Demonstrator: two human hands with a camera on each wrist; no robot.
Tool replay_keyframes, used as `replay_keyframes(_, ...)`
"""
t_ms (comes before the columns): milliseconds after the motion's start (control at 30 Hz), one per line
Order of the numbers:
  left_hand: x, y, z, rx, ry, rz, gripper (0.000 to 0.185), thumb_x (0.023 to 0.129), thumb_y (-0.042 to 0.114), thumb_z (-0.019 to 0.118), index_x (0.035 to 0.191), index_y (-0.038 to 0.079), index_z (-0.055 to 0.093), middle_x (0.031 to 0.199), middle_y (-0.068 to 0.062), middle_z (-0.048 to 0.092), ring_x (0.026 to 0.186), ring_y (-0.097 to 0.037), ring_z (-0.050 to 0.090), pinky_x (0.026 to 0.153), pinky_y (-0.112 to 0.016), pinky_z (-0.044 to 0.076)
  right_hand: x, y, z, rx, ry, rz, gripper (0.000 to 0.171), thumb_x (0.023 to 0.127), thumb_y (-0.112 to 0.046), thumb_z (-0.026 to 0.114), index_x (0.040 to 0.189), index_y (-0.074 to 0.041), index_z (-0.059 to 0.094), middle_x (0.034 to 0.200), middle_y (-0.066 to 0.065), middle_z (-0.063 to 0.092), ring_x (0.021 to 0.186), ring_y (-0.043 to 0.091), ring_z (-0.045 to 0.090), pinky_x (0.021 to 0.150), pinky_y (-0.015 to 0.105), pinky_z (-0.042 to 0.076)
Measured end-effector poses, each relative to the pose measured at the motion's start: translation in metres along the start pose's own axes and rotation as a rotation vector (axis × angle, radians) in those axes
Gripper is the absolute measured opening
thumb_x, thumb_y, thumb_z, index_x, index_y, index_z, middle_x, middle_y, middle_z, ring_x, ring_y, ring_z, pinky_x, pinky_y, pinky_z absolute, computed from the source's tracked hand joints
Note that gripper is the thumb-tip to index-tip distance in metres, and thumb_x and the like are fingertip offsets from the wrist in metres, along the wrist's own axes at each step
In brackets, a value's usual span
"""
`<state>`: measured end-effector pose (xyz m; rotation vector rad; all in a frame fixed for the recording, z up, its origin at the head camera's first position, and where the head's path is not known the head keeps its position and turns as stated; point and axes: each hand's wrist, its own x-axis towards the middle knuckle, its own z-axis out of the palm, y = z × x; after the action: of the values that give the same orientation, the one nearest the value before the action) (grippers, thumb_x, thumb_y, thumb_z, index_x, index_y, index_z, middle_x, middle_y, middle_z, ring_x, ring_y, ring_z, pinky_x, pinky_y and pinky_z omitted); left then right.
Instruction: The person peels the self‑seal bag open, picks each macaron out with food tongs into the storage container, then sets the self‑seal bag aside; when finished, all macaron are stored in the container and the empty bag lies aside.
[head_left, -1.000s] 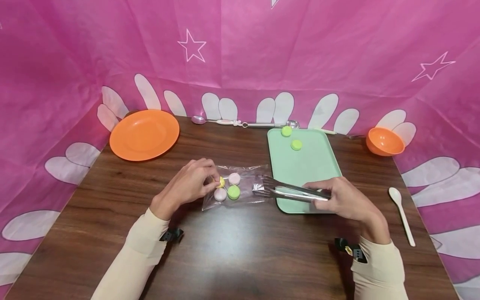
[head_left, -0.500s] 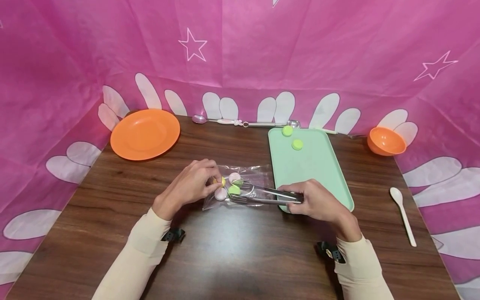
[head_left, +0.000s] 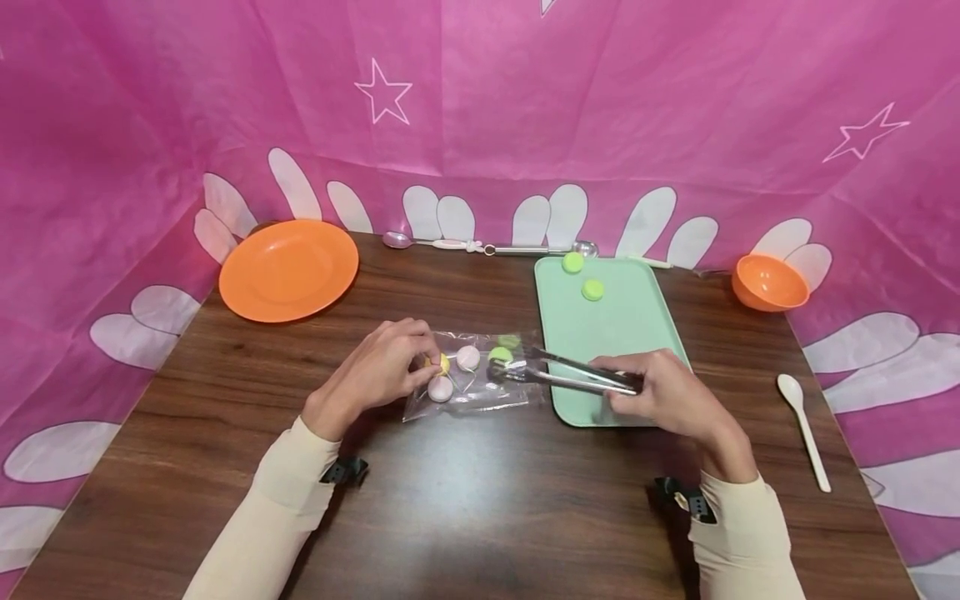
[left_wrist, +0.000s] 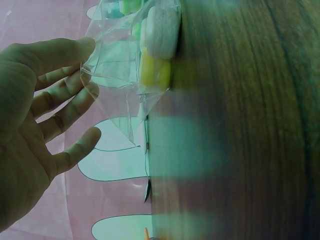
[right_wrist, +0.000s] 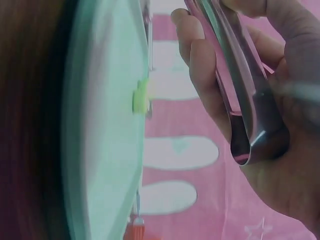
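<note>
My left hand (head_left: 384,360) pinches the near-left end of a clear plastic bag (head_left: 480,402). In the left wrist view, thumb and index finger hold the bag's film (left_wrist: 117,107) while the other fingers spread. Two pale pink macarons (head_left: 468,358) and a yellow macaron (left_wrist: 155,72) lie in the bag, the yellow one partly behind my fingers. My right hand (head_left: 663,385) grips metal tongs (head_left: 577,372), whose tips are at a green macaron (head_left: 501,357) in the bag's right part. Another green patch behind it may be a reflection.
A mint-green tray (head_left: 611,325) beside the bag bears two green macarons (head_left: 592,290). An orange plate (head_left: 291,271) stands back left, an orange bowl (head_left: 770,283) back right. A white spoon (head_left: 804,433) lies at the right; spoons and a scoop (head_left: 536,249) line the back edge.
The tongs went left into the bag around the green macaron, then drew back right. The green macaron shifted right, away from the pink and yellow ones. My left hand stayed in place.
</note>
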<state>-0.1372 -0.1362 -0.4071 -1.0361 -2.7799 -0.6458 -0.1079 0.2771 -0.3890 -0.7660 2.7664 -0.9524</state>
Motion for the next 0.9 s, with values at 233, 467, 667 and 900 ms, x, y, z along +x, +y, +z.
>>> replay_keyframes(233,0.001,0.0,-0.001,-0.004,-0.007,-0.006,0.006,0.091,0.019,0.086,0.09,0.017,0.081,0.092,0.001,0.07,0.09,-0.017,0.062,0.088,-0.042,0.051,-0.02,0.022,-0.026,-0.092,0.202,0.184,0.041,0.085,-0.004,0.084,0.125,-0.003,0.079,0.082,0.009,0.073,0.063,0.001,0.045,0.047,0.024,0.035)
replay_keyframes(467,0.0,-0.001,-0.001,0.0,-0.007,0.001,0.005,0.092,0.019,0.086,0.09,0.017,0.081,0.093,0.002,0.071,0.092,-0.018,0.064,0.089,-0.044,0.052,-0.037,0.05,-0.04,-0.288,0.432,0.381,0.033,0.085,-0.014,0.08,0.118,-0.008,0.081,0.077,0.014,0.073,0.067,0.016,0.05,0.055,0.029,0.033)
replay_keyframes(667,-0.002,0.0,-0.002,0.001,-0.01,-0.018,0.005,0.091,0.019,0.086,0.091,0.017,0.081,0.095,0.002,0.071,0.095,-0.019,0.065,0.093,-0.048,0.053,-0.037,0.059,-0.038,-0.294,0.464,0.527,0.043,0.089,-0.02,0.075,0.128,-0.002,0.075,0.09,0.027,0.075,0.079,0.04,0.059,0.06,0.035,0.038)
replay_keyframes(900,-0.001,0.001,-0.001,-0.002,0.0,-0.012,0.006,0.091,0.018,0.086,0.089,0.017,0.08,0.094,0.001,0.071,0.094,-0.018,0.064,0.092,-0.047,0.053,-0.044,0.042,-0.05,-0.244,0.388,0.447,0.044,0.091,-0.021,0.077,0.132,-0.007,0.075,0.087,0.02,0.072,0.074,0.022,0.056,0.057,0.031,0.036)
